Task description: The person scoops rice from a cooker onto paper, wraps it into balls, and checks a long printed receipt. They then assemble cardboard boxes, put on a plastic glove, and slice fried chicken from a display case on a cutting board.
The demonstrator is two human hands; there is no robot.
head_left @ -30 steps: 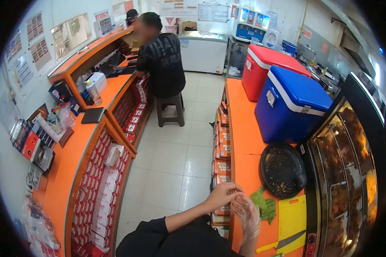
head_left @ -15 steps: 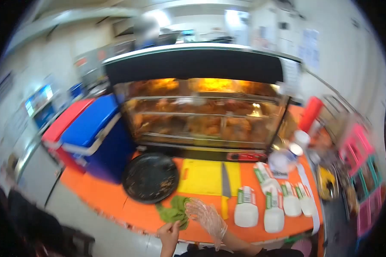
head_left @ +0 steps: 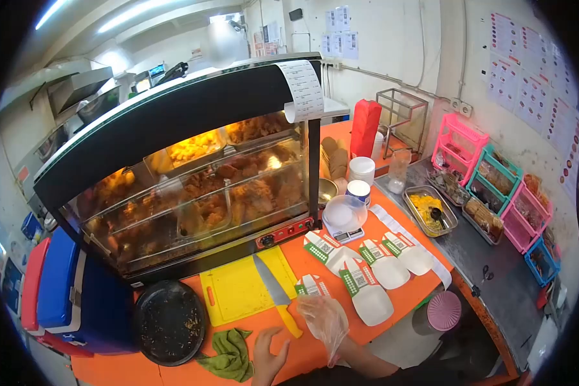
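My left hand (head_left: 268, 355) is bare, with thumb and fingers apart and nothing between them, just right of a crumpled green cloth (head_left: 230, 355). My right hand (head_left: 323, 320), in a loose clear plastic glove, is over the nearest open white box (head_left: 312, 285) and hides most of it; its fingers are blurred by the plastic. A knife (head_left: 273, 280) with a yellow handle lies partly on the yellow cutting board (head_left: 231, 297). Several more open white boxes with printed lids, one of them (head_left: 372, 304) nearest, stand to the right.
A glass food warmer (head_left: 264, 243) stands behind the board. At left are a round black pan (head_left: 169, 323) and a blue cooler (head_left: 61, 283). A scale (head_left: 344, 233) with a bowl, a tray of yellow food (head_left: 429, 211) and pink baskets (head_left: 457, 138) stand at right.
The view has swung to the right and grown sharper. My right hand has moved from beside the green cloth to the nearest white box. My left hand's fingers have spread.
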